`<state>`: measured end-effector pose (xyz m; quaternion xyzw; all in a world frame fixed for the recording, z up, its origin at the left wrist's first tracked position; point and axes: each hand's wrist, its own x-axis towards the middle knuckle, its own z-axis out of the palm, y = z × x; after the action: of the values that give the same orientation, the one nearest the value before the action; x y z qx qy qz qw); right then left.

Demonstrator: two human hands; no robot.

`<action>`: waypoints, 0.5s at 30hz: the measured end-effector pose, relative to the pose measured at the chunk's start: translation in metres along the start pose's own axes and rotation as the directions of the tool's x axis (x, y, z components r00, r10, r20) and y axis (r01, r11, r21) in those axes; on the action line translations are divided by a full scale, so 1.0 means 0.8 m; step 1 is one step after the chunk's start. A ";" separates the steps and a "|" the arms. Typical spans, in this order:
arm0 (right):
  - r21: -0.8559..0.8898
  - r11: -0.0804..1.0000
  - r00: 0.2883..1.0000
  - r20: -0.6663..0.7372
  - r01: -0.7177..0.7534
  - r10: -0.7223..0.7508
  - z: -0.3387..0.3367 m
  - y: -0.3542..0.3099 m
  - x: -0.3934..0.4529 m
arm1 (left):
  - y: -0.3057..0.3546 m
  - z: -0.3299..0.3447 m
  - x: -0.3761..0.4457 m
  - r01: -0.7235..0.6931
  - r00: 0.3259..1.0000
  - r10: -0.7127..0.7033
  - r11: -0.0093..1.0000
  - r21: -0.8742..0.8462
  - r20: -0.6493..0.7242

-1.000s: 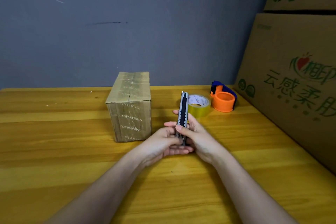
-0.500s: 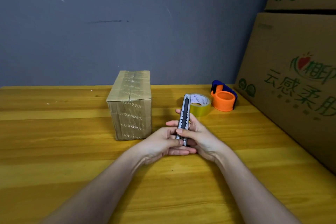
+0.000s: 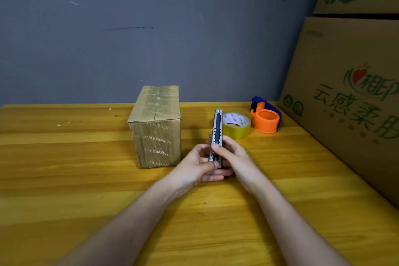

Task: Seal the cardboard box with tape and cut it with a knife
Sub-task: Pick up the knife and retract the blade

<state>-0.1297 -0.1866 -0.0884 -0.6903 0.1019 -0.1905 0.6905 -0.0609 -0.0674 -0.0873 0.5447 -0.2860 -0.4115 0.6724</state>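
A small cardboard box [image 3: 156,127], wrapped in clear printed tape, stands on the wooden table [image 3: 64,168] left of my hands. Both hands hold a silver-and-black utility knife [image 3: 217,127] upright, tip pointing away from me. My left hand [image 3: 197,167] grips its lower end from the left. My right hand [image 3: 232,155] wraps the handle from the right, thumb on the slider. No blade shows at the tip. A roll of yellowish tape [image 3: 236,125] lies flat just behind the knife.
An orange-and-blue tape dispenser [image 3: 266,117] sits right of the roll. Large printed cardboard cartons [image 3: 349,97] are stacked along the table's right side. A grey wall rises behind the table.
The knife has tilted slightly and my hands have shifted a little on it. The short blade tip seen a second ago no longer shows.
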 end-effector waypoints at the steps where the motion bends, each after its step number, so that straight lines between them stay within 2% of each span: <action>1: -0.022 1.000 1.000 -0.020 0.001 -0.002 0.001 0.001 0.000 | -0.003 0.002 0.002 -0.037 0.998 0.042 0.993 0.110 -0.044; 3: -0.078 0.996 0.997 -0.064 0.032 -0.037 0.004 0.004 0.001 | -0.008 0.004 0.004 -0.105 0.986 0.143 0.931 0.350 -0.084; 6: -0.316 0.944 0.975 -0.157 0.098 -0.154 0.003 0.009 0.006 | -0.009 -0.001 0.004 -0.130 0.954 0.267 0.778 0.614 -0.136; 10: -0.394 0.914 0.963 -0.197 0.096 -0.186 0.002 0.013 0.010 | -0.006 0.002 0.002 -0.012 0.913 0.354 0.522 0.853 -0.203; 12: -0.417 0.903 0.956 -0.211 0.101 -0.205 0.001 0.016 0.014 | -0.006 0.007 0.004 0.041 0.907 0.346 0.497 0.867 -0.241; 15: -0.410 0.912 0.942 -0.297 0.020 -0.154 0.005 0.013 0.022 | -0.009 0.014 0.009 0.044 0.910 0.319 0.562 0.826 -0.266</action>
<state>-0.1111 -0.1906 -0.0963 -0.7805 0.2193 -0.3068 0.4986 -0.0682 -0.0798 -0.0919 0.8376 -0.3471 -0.0617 0.4174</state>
